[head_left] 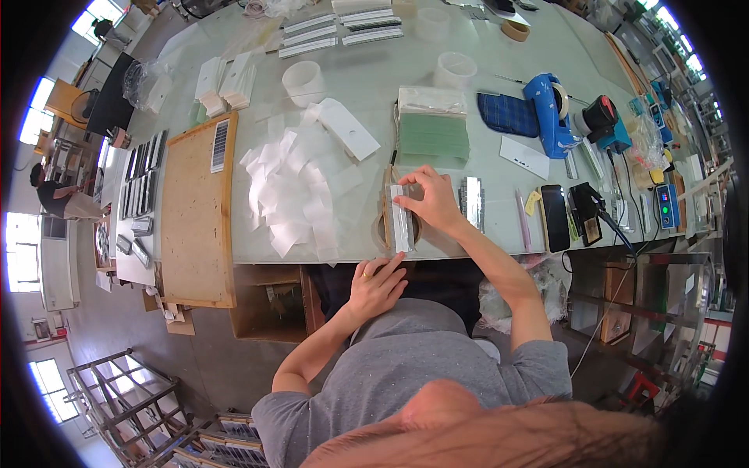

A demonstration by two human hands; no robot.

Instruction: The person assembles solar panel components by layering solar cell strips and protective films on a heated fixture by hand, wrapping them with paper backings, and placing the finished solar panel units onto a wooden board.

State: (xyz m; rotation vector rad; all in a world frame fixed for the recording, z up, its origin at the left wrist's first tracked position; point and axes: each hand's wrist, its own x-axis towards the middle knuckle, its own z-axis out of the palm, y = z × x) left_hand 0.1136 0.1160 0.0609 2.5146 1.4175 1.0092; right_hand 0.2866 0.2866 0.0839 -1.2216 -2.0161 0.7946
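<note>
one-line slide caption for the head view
Right hand on a slim silvery strip, left hand at its near end, white ribbon pile to the left.

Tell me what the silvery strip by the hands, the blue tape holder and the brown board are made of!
Silvery strip: maybe metal or coated plastic; its surface looks grey and shiny. Blue tape holder: probably hard plastic, glossy, with smooth curves and pale marks. Brown board: perhaps wood, dull and stained, with paler, wood-coloured edges.

Windows (pixel 22 251) glare white while fisheye edges curve into black.
</note>
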